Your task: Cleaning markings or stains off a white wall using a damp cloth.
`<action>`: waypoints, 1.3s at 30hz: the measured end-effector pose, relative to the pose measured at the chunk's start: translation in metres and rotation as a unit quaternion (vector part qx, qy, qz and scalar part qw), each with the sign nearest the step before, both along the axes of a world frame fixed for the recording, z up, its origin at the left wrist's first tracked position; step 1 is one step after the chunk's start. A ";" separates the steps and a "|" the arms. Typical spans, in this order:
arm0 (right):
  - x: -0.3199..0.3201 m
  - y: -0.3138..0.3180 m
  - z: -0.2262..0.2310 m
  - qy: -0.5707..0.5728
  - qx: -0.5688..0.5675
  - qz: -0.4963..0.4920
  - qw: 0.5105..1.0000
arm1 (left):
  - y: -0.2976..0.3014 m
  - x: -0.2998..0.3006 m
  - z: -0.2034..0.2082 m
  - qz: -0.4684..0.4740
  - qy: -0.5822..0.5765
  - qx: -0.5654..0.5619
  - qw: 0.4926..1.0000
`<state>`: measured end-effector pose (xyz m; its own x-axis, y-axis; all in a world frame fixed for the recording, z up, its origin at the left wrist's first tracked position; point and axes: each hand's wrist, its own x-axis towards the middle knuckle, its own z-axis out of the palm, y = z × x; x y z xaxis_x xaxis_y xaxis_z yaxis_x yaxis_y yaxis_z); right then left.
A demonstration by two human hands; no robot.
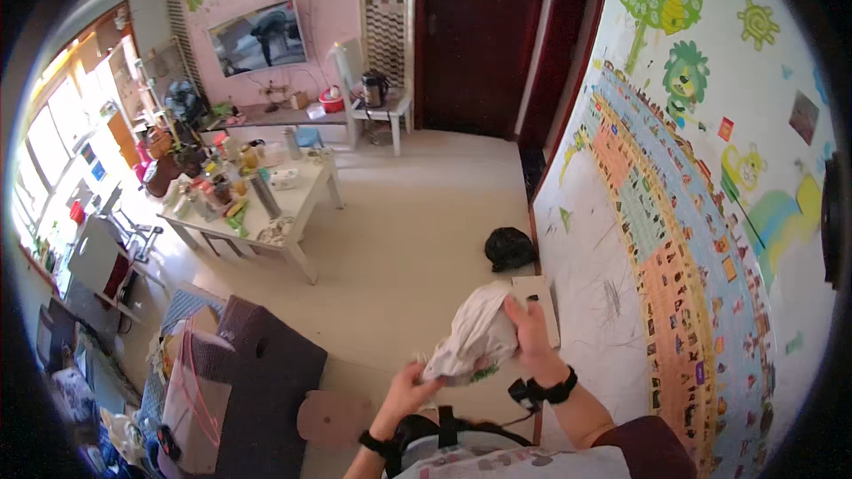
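Note:
My right hand (537, 333) grips the upper side of a crumpled white plastic bag (475, 337) held in front of my chest. At the bag's lower left end, my left hand (410, 388) is closed on it. Something green shows at the bag's bottom edge. Both wrists wear black straps. The bag hangs above the pale floor, close to the wall on my right.
A black bag (508, 248) lies on the floor by the decorated wall (674, 213), next to a flat cardboard piece (537, 294). A cluttered white low table (297, 204) stands to the left, a dark sofa (257, 372) at lower left, a dark door (479, 35) ahead.

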<state>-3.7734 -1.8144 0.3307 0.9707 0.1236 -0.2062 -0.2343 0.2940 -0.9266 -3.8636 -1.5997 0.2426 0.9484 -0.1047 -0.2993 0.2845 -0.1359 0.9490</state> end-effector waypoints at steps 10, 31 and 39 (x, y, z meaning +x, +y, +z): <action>0.278 -0.011 0.026 -0.078 0.081 -0.131 0.985 | 0.025 0.349 0.038 -0.041 -0.101 0.075 0.991; 0.891 0.006 0.007 -0.156 -0.119 -0.066 0.978 | 0.078 0.934 0.059 0.031 -0.060 -0.083 0.994; 1.077 -0.006 0.021 -0.204 -0.197 -0.127 0.950 | 0.083 1.162 0.058 -0.178 -0.089 0.006 0.980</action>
